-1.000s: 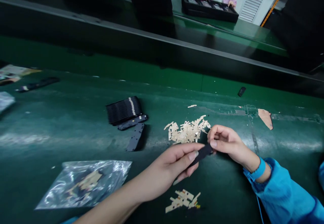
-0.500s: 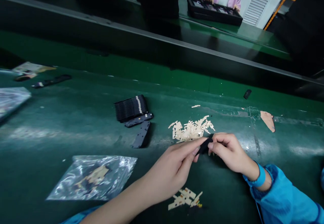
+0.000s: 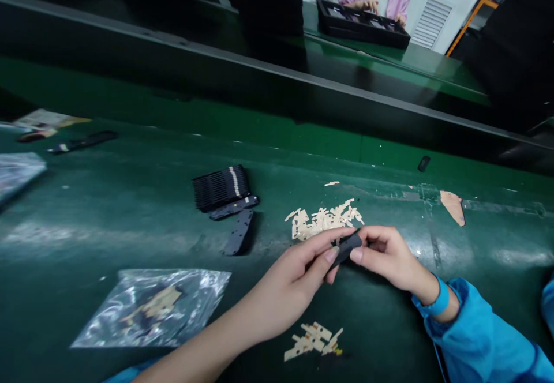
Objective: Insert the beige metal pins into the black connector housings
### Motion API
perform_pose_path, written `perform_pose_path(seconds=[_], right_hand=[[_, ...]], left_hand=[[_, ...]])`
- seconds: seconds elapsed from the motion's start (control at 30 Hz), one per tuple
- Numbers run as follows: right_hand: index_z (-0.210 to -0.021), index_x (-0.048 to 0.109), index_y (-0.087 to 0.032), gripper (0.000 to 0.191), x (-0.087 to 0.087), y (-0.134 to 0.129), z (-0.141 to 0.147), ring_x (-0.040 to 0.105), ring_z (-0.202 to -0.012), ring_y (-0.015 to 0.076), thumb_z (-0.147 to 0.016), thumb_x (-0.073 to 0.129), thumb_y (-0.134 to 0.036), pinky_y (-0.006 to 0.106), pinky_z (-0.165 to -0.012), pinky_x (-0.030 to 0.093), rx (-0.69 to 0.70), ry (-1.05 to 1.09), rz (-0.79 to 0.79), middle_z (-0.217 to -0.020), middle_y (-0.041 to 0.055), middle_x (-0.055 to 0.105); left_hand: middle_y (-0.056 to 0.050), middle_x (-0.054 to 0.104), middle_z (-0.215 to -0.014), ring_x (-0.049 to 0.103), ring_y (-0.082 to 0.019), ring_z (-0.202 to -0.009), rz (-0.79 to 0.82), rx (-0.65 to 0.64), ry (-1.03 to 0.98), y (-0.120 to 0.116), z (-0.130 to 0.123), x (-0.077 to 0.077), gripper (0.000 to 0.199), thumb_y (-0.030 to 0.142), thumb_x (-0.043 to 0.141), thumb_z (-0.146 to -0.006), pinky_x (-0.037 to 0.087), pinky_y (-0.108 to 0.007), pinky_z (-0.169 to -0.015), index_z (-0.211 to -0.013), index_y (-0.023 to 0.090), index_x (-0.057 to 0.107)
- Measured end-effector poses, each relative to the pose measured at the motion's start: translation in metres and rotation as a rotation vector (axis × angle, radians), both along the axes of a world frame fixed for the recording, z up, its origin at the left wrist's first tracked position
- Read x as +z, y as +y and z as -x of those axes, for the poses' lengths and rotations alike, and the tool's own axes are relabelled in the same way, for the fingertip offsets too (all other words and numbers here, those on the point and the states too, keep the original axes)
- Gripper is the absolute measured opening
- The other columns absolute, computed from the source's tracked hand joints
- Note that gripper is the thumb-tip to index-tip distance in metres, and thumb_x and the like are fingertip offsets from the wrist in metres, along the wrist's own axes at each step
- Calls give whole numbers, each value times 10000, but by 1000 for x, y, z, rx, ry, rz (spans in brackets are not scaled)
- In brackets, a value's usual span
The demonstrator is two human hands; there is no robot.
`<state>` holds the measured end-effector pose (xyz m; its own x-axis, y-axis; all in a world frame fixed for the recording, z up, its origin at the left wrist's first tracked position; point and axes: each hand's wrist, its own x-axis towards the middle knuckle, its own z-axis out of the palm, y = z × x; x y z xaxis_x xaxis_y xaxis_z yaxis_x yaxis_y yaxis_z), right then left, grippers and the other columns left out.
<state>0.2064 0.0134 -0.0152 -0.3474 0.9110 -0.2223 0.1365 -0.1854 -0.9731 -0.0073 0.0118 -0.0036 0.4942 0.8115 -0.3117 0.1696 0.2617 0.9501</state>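
Between my two hands is a small, dark, elongated plastic part (image 3: 346,249), tilted up to the right. My left hand (image 3: 303,273) pinches its lower left end between thumb and fingers. The thumb and bent fingers of my right hand (image 3: 387,256) close on its upper right end. Just behind the hands lies a heap of small cream-coloured flat pieces (image 3: 326,220). A smaller group of cream pieces (image 3: 314,340) lies nearer to me, below my left hand. What the fingers cover on the part is hidden.
Left of the heap stand a row of black ribbed parts (image 3: 220,188) and a loose dark part (image 3: 240,233). A clear plastic bag (image 3: 151,308) with pieces inside lies front left. A pinkish scrap (image 3: 452,207) is at right. Across the barrier, a person in pink handles a black tray (image 3: 363,24).
The dark part has turned so that more of its broad face shows. My left index finger has lifted off its face somewhat. The view has shifted slightly.
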Motion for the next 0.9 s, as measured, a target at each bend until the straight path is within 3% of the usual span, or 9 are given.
perform_pose_path(seconds=[0.1,0.2,0.27,0.4,0.47,0.57,0.63,0.77,0.9], right_hand=[[-767,704,-169,330,5,13,-5,469,-584,101,-868,781,-473,225,-533,372,12,-31,66,-655,-23,583],[-749,699,-182,382,14,42,-14,502,-545,112,-826,784,-546,225,-479,415,-206,-78,37,-642,-9,609],[-813,705,-186,428,19,61,-23,571,-584,143,-828,738,-613,246,-447,455,-380,-124,42,-789,50,701],[-972,739,-167,365,19,59,-29,585,-618,172,-824,773,-499,280,-494,451,-362,-425,15,-806,62,706],[-1008,744,-181,281,18,33,-23,593,-677,180,-869,760,-424,310,-617,479,-215,-544,-178,-775,35,682],[-1019,757,-210,186,23,-16,-10,625,-908,239,-893,789,-343,377,-806,485,338,-612,-410,-963,66,726],[-1036,750,-209,207,27,-41,-3,589,-958,268,-882,822,-328,388,-807,453,546,-676,-480,-984,75,716],[-906,727,-211,29,24,-57,3,551,-899,242,-929,740,-200,378,-796,391,617,-684,-479,-872,42,689],[-867,705,-200,88,20,-51,2,563,-869,218,-892,717,-117,361,-795,379,604,-645,-438,-841,25,679]], left_hand=[[-8,709,-828,607,-177,-635,-131,-56,166,0,1,0,586,482,472,-1045,479,-281,-588,-1587,262,451],[-49,765,-1020,669,-203,-670,-353,49,391,4,5,0,658,523,471,-1039,524,-329,-645,-1631,257,365],[-59,760,-1050,676,-208,-666,-486,113,503,7,9,1,626,523,449,-1048,521,-333,-639,-1604,237,417],[-67,752,-1023,703,-231,-797,-650,145,599,12,15,6,428,416,416,-1060,515,-330,-692,-1309,207,694],[-66,759,-1009,704,-237,-841,-684,156,604,14,16,8,370,366,437,-1049,503,-329,-717,-1190,204,739],[-55,759,-981,692,-237,-882,-717,125,555,15,16,11,303,322,480,-1039,486,-334,-768,-1037,209,762],[-45,750,-952,679,-238,-904,-720,11,496,11,17,13,267,293,508,-1035,475,-343,-808,-994,213,759],[-32,681,-896,623,-245,-898,-668,-367,388,-12,23,20,103,201,642,-957,440,-345,-790,-919,221,735],[-34,641,-934,574,-254,-929,-635,-430,418,-39,30,16,94,133,688,-931,419,-351,-806,-893,217,702]])
